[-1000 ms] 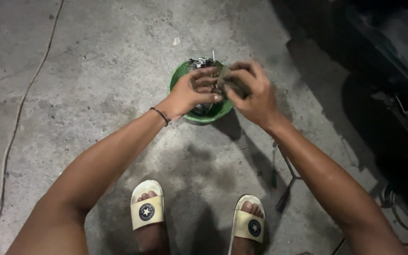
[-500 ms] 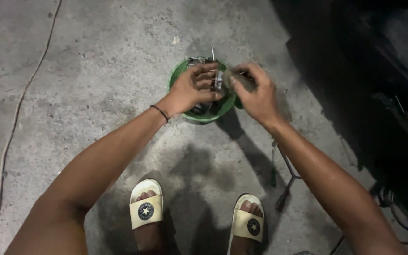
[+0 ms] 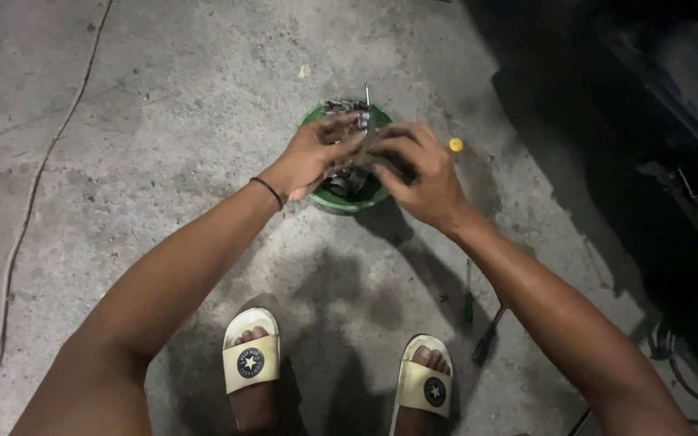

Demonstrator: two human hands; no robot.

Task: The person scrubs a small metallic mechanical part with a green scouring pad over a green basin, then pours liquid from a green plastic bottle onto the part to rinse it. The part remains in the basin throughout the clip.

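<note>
- Your right hand (image 3: 418, 173) has slid a bit to the left since a moment ago, and now it sits right next to your left hand (image 3: 317, 153) over the green bowl (image 3: 349, 202).
- Now a small yellow knob (image 3: 456, 144) peeks out just past your right hand's knuckles. It was not showing before.
- Your left hand is curled, with its fingers bent down onto a small metal part (image 3: 363, 149) at the top of the bowl. It looks like it has hold of that part, but the picture is blurry there.
- Your right hand is curled too, and its fingers meet the same metal part. You cannot tell if it grips the part or only touches it.
- The green bowl sits on the grey concrete floor (image 3: 163, 105), in front of your feet. It is full of small dark metal bits, and a thin metal pin (image 3: 367, 93) sticks up at its far rim.
- You wear a dark band (image 3: 268, 192) on your left wrist.
- Your two pale sandals (image 3: 252, 359) are at the bottom of the view.
- A thin tool with a green handle (image 3: 468, 291) lies on the floor under your right arm.
- A long thin cord (image 3: 42, 186) runs over the floor on the left.
</note>
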